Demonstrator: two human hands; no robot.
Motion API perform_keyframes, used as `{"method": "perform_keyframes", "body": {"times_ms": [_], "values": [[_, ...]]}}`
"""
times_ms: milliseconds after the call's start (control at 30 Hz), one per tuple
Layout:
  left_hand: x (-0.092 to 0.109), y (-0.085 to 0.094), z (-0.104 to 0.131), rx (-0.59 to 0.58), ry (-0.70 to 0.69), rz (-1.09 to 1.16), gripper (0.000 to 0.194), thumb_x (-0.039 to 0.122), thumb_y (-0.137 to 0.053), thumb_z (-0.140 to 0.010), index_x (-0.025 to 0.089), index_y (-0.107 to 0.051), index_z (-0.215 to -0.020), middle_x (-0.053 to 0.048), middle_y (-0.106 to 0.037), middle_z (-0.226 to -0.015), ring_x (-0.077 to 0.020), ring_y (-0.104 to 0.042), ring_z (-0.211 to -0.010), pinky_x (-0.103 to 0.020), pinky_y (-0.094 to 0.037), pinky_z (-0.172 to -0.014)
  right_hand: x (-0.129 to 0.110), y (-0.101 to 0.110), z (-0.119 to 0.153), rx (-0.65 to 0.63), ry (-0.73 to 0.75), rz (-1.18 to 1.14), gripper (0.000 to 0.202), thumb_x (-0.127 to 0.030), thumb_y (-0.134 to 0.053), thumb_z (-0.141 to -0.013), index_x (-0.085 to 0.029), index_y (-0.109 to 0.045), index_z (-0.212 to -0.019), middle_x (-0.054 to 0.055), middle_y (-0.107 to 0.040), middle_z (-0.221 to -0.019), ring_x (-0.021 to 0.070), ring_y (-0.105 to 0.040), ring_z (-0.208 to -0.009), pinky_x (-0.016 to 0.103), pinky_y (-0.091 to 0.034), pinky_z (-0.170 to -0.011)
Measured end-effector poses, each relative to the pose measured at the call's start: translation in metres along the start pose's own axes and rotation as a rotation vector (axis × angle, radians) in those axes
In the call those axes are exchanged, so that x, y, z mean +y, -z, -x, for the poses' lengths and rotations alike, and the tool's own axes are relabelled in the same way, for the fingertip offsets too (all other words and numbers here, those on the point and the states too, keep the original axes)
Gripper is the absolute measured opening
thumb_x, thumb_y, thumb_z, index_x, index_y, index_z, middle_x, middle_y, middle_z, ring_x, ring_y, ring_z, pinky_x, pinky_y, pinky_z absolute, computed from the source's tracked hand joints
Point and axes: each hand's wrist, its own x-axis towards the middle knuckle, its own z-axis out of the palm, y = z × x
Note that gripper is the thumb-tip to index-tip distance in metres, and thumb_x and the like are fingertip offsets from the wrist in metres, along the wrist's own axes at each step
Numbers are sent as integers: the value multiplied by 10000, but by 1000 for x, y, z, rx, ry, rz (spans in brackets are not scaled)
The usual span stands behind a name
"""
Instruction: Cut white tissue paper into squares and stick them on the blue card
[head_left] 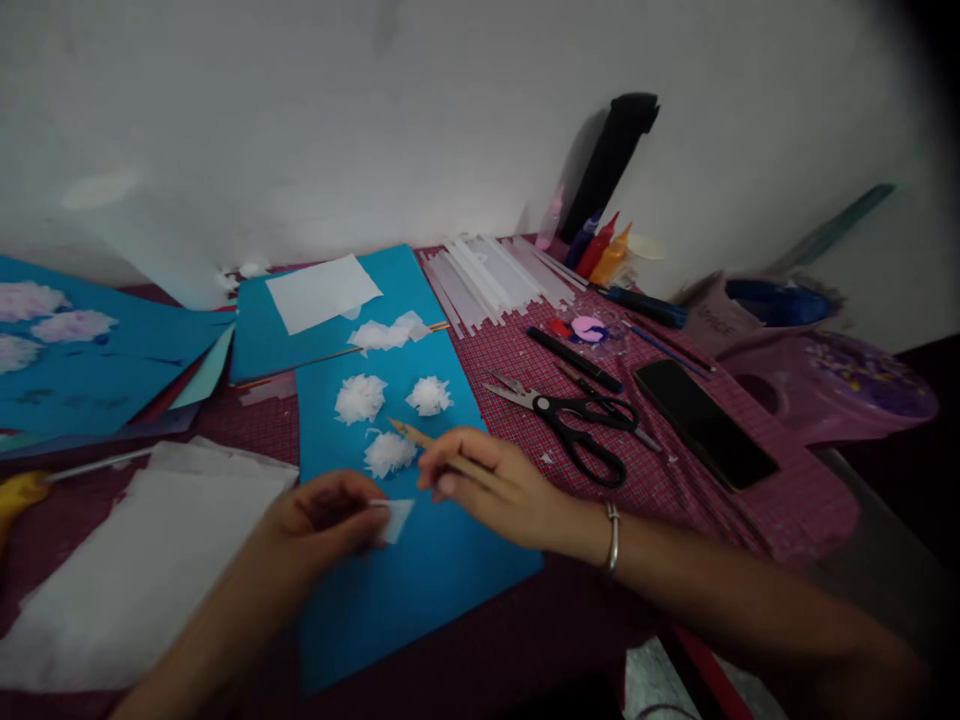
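Two pinches over the blue card [427,590]

From my remote seat, the head view is all I have. The left hand [322,520] pinches a small piece of white paper [397,521] between thumb and fingers, one corner sticking out toward the other hand — I take it that keeps the free part exposed. The right hand [502,490] has its fingertips closed around a wooden stick [412,434], roughly as one grips a pencil; whether it is a pencil or a brush I cannot tell. Its point sits near the white puff [390,456] nearest me, but I can't tell whether they touch. Two more puffs [360,398] lie farther up the card, set apart, probably so that each keeps its shape.

As for edges, the card's right side runs up past the partly open scissors [544,404], their blades aimed toward it. The phone [705,425] lies farther right, beyond the right hand. The stack of thin white sheets [150,580] borders the card on the left, likely kept there for easy reach, so I'd watch the left forearm over it. My best room is the bare lower card, below both hands — the upper part is tighter, with the puffs close together.
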Motion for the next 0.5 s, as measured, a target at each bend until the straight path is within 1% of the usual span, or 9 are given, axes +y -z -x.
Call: {"method": "perform_keyframes", "body": {"times_ms": [67,100,167,200,267,333,433,500], "values": [[6,21,-5,150,-34,-33,185,390,-746,-648,240,-645,-689,16,-629,-616,-145,-555,-561,-251,-447,-505,3,11,-3,3,11,-23,271,-320,-451,-935,-178,-587,-1121,24,-618,-911,106,-574,-760,255,-486,-693],[10,29,-8,222,-46,-47,185,394,-754,-646,247,-650,-691,17,-629,-620,-152,-555,-572,-253,-446,-504,6,17,-5,-2,23,-4,308,-352,-431,-946,-176,-596,-1138,25,-624,-897,103,-572,-738,252,-485,-677],[18,36,-15,265,-83,-91,183,391,-764,-646,252,-660,-703,16,-638,-670,-159,-565,-626,-260,-460,-555,12,24,-9,-22,40,63,332,-383,-420,-953,-172,-644,-1077,19,-633,-836,107,-576,-722,253,-484,-672],[20,36,-19,254,-110,-115,179,389,-761,-651,250,-661,-704,14,-644,-707,-162,-573,-664,-261,-464,-589,15,26,-11,-30,42,95,333,-386,-420,-953,-170,-667,-1011,16,-637,-807,112,-585,-725,256,-487,-679],[22,31,-25,197,-175,-168,165,382,-742,-671,245,-656,-701,9,-651,-786,-167,-582,-736,-257,-464,-643,20,28,-13,-46,33,165,337,-377,-427,-952,-173,-685,-875,16,-652,-784,125,-607,-759,266,-493,-709],[20,26,-28,149,-192,-210,152,375,-714,-691,239,-647,-697,5,-642,-774,-164,-574,-716,-247,-455,-614,25,27,-14,-54,34,246,337,-359,-443,-949,-181,-681,-790,18,-666,-798,138,-619,-808,278,-493,-749],[13,25,-28,90,-111,-235,168,395,-694,-680,235,-644,-678,10,-595,-627,-147,-526,-562,-229,-416,-485,28,24,-15,-57,42,308,312,-332,-458,-945,-191,-681,-778,17,-679,-819,152,-621,-864,291,-490,-790],[8,28,-28,5,-64,-275,185,426,-681,-674,241,-665,-670,4,-595,-579,-151,-516,-515,-230,-403,-444,28,23,-15,-39,34,309,287,-319,-466,-940,-195,-681,-796,11,-680,-812,153,-622,-857,295,-492,-790]]}}
